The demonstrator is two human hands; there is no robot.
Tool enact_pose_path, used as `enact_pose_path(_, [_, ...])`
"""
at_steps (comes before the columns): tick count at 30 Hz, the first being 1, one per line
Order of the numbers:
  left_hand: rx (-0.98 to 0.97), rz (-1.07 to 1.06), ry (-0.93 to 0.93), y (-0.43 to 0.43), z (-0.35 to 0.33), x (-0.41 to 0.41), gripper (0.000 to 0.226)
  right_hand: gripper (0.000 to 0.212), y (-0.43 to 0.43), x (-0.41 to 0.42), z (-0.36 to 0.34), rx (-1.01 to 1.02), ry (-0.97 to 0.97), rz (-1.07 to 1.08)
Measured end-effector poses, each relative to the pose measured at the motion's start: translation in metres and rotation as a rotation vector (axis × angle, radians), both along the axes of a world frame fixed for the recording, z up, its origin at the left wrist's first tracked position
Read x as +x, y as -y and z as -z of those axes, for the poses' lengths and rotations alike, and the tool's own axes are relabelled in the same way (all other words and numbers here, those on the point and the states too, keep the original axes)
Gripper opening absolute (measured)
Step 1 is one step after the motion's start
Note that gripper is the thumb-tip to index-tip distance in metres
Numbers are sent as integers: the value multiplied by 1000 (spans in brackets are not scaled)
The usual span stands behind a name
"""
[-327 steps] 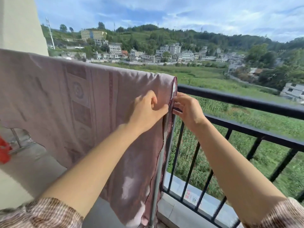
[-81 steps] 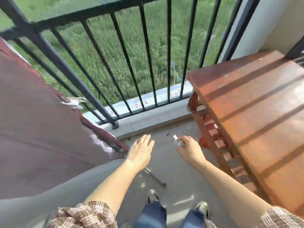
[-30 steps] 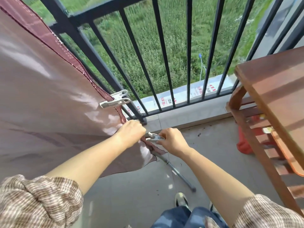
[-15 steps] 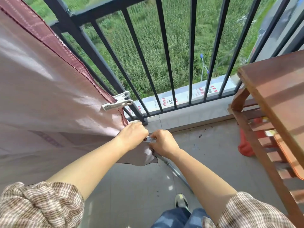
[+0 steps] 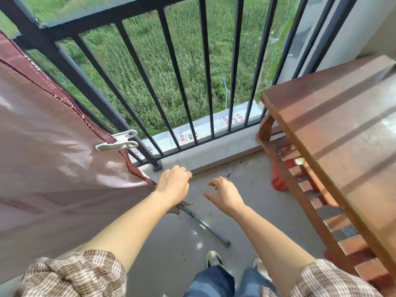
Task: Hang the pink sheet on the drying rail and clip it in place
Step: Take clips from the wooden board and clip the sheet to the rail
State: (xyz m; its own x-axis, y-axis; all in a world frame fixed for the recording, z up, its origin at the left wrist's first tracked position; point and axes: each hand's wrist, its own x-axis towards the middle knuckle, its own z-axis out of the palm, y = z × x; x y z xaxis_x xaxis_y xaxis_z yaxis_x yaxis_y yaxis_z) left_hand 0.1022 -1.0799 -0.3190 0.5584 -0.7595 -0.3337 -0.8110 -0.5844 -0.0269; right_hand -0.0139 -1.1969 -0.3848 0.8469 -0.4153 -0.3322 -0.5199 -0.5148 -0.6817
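Note:
The pink sheet (image 5: 53, 168) hangs down the left of the view, its dark red hem running diagonally to a low corner. A metal clip (image 5: 117, 141) is pinched on that hem beside the railing. Under the sheet's corner a grey tube of the drying rack (image 5: 205, 225) lies along the floor. My left hand (image 5: 173, 185) hovers just right of the hem with loosely curled fingers and nothing seen in them. My right hand (image 5: 225, 195) is beside it, fingers spread, empty. A second clip is not visible.
The black balcony railing (image 5: 175, 67) stands straight ahead above a concrete kerb. A reddish wooden table (image 5: 334, 133) with slatted shelves fills the right side, a red object (image 5: 278, 182) at its foot. My shoes (image 5: 214, 259) are on the grey floor below.
Half a second ago both hands were pressed together at the sheet's low corner with a clip in the right one. Both have now let go and drawn apart, and the right hand holds nothing.

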Motion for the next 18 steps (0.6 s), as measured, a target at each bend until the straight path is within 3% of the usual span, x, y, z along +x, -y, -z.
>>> enact_pose_path(4, [-89,-11,-150,48,27,-57,37,38,46,-66,2,-31,-88,141])
enact_pose_path(11, [-49,190,-295,162,44,-193,41,40,128,-227,-1,-56,-251,518])
enact_pose_path(18, [-17,357,-395,256,52,-333,59,20,194,-383,-14,-183,-209,811])
